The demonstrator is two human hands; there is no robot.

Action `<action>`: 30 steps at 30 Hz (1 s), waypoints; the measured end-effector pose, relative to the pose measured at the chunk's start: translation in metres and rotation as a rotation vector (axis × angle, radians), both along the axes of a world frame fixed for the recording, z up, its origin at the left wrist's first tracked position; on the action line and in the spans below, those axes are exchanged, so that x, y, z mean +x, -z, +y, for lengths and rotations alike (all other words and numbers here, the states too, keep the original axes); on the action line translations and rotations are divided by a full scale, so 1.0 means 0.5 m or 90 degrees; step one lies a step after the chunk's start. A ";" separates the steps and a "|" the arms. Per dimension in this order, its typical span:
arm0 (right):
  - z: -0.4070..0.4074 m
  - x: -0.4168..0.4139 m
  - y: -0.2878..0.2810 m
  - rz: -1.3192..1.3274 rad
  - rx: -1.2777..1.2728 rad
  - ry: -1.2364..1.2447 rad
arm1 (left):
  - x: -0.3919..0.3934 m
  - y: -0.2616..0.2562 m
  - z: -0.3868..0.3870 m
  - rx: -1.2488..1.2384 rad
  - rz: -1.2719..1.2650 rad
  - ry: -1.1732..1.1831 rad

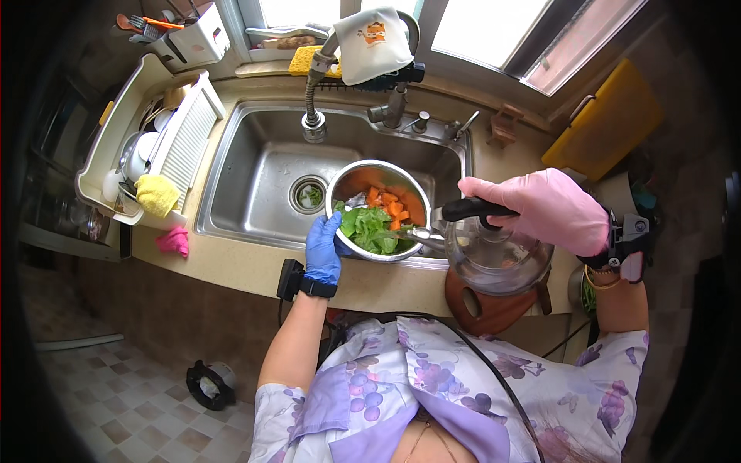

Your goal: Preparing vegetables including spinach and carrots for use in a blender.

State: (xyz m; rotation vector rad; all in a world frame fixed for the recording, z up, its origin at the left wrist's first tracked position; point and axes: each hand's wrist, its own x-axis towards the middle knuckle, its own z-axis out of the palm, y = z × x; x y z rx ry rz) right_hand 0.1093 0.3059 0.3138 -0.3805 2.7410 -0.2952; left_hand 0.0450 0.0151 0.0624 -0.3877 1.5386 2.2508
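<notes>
My left hand (324, 246), in a blue glove, grips the near left rim of a stainless steel bowl (379, 165) over the sink's front edge. Inside the bowl lie green lettuce leaves (370, 230) and cut orange chunks (395, 209), which look like carrot or pumpkin. My right hand (538, 211), in a pink glove, holds the black handle of a clear kettle (498, 266). The kettle is tilted, its spout over the bowl's right side above the leaves. A thin stream seems to run from the spout. Under the kettle a brown wooden board (486, 315) overhangs the counter edge.
The steel sink (255, 173) has green scraps in its drain (308, 194). A faucet (393, 107) with a flexible spout and a hanging cloth (373, 46) stands behind. Left is a dish rack (92, 185); right, a yellow cutting board (605, 124). A pink cloth (173, 241) lies on the counter.
</notes>
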 end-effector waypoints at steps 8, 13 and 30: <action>0.013 -0.024 0.022 0.025 0.035 0.011 | 0.002 0.015 0.023 0.033 -0.031 -0.002; 0.041 -0.013 0.039 0.044 0.051 -0.002 | 0.004 0.012 0.029 0.027 -0.022 0.004; 0.229 0.033 0.167 0.196 -0.031 0.078 | 0.002 -0.007 0.028 0.006 0.014 -0.073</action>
